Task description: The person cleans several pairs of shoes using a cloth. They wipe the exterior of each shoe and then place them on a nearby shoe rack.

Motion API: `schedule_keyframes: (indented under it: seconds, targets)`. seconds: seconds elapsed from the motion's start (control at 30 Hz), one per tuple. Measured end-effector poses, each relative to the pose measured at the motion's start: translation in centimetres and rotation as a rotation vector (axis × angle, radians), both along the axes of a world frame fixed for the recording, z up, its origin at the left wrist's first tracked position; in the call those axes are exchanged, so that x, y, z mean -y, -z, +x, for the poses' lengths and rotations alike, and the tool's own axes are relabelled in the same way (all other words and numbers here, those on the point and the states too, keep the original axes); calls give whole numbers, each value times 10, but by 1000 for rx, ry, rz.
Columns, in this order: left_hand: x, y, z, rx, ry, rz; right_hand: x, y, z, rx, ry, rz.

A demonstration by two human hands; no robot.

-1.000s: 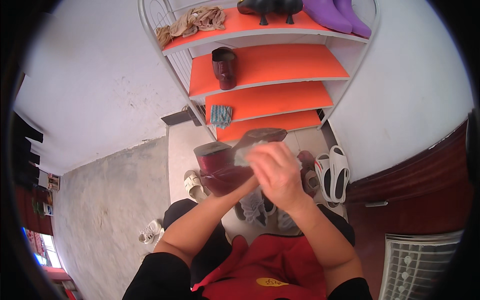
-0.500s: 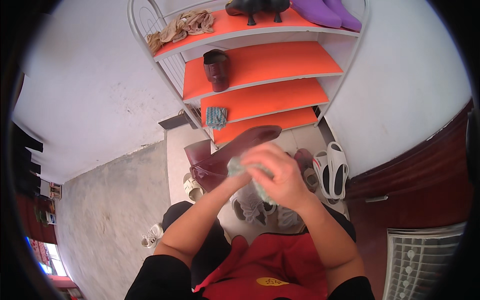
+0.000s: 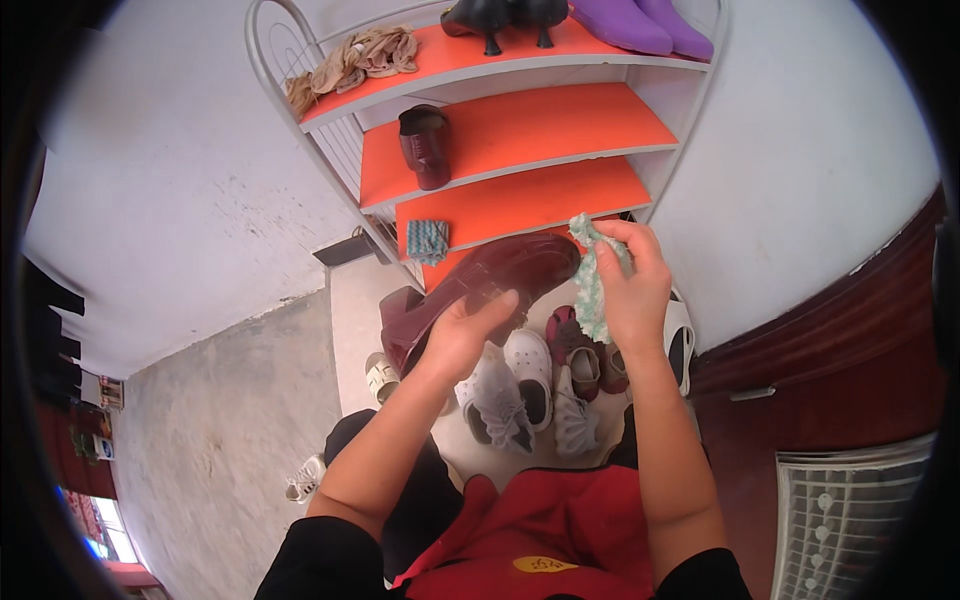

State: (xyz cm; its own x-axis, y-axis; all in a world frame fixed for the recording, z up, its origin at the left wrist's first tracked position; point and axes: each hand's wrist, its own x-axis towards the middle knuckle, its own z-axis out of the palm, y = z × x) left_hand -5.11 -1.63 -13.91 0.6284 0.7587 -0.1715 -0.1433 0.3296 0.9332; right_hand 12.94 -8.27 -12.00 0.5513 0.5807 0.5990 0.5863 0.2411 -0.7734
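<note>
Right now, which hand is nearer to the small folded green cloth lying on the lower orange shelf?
Left. The left hand grips the dark red shoe just below the folded green cloth; the right hand, holding a pale green rag, is farther off to its right.

A white-framed shoe rack (image 3: 300, 140) with orange shelves stands far against the wall, holding purple shoes (image 3: 640, 22), black heels (image 3: 495, 15), a dark shoe (image 3: 425, 145), beige stockings (image 3: 350, 62). White sneakers (image 3: 505, 385) lie on the floor near it.
</note>
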Motion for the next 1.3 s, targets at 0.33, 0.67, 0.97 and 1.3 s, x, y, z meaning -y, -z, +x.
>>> schedule_keyframes:
  seconds: [0.33, 0.67, 0.97, 1.3]
  targets:
    - [-10, -15, 0, 478, -36, -301, -7, 11, -23, -37, -58, 31]
    - [-21, -7, -2, 963, 7, -708, -5, 45, -74, -495, -379, -103]
    - [-27, -2, -5, 965, -28, -735, 15, 54, -102, -183, -820, -441]
    - [-26, -12, -1, 816, 60, -348, 15, 11, -67, -202, -663, -185]
